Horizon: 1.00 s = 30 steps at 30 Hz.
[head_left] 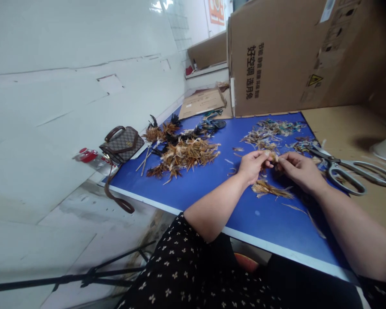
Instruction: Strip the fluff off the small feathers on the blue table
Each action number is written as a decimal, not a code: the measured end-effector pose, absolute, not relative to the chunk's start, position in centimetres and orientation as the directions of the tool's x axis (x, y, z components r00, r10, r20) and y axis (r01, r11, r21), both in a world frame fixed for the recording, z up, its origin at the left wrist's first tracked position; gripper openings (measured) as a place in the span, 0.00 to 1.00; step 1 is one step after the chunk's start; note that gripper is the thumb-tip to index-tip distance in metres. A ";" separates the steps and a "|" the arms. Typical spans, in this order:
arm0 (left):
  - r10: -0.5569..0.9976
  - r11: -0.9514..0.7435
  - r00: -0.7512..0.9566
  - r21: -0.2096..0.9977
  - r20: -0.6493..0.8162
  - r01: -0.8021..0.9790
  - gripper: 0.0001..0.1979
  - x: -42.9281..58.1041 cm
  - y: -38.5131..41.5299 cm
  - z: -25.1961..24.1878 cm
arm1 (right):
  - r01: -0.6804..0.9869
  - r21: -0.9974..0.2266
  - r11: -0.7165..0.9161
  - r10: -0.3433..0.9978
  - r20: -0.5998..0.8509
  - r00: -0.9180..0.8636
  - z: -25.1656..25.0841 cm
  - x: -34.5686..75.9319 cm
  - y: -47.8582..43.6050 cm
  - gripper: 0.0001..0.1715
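Note:
Over the right part of the blue table [193,199], my left hand [251,166] pinches a small tan feather tuft [271,157] between thumb and fingers. Close against it, my right hand [300,171] has its thumb and fingertips pressed together at the tuft's right end. Just below my hands lies a loose bundle of brown feathers [270,189]. Beyond them spreads a pile of pale and bluish feather scraps [270,132]. To the right of my right hand rest large metal scissors [341,165], blades pointing toward the scraps. Fingers partly hide the tuft.
A big heap of brown feathers [189,154] covers the table's left part, with black feathers beside it. A patterned handbag [124,143] and a clear bottle [94,159] stand at the left edge. A large cardboard box [283,64] rises behind; flat cardboard [202,102] lies farther back.

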State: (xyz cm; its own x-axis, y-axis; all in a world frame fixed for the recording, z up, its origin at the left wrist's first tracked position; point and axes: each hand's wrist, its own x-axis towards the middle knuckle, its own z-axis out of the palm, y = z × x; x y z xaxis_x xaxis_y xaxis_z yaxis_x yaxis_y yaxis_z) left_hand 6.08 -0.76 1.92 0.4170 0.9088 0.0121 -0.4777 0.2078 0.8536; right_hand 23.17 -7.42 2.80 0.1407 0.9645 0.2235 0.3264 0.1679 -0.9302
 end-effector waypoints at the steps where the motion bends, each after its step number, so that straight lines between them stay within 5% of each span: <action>1: 0.908 0.203 0.419 0.865 0.008 -0.458 0.24 6.1 -0.8 1.8 | 0.321 -0.932 0.171 0.967 0.220 0.126 2.9 23.1 -7.5 0.33; 14: 0.861 0.169 0.499 0.875 0.092 -0.453 0.27 5.3 -1.5 2.6 | 0.081 -0.993 0.087 0.995 0.089 0.033 3.7 22.4 -7.8 0.36; 30: 0.929 0.204 0.370 0.851 -0.013 -0.483 0.23 6.0 -1.1 2.1 | 0.291 -0.927 0.239 0.957 0.275 0.089 4.1 22.1 -8.2 0.36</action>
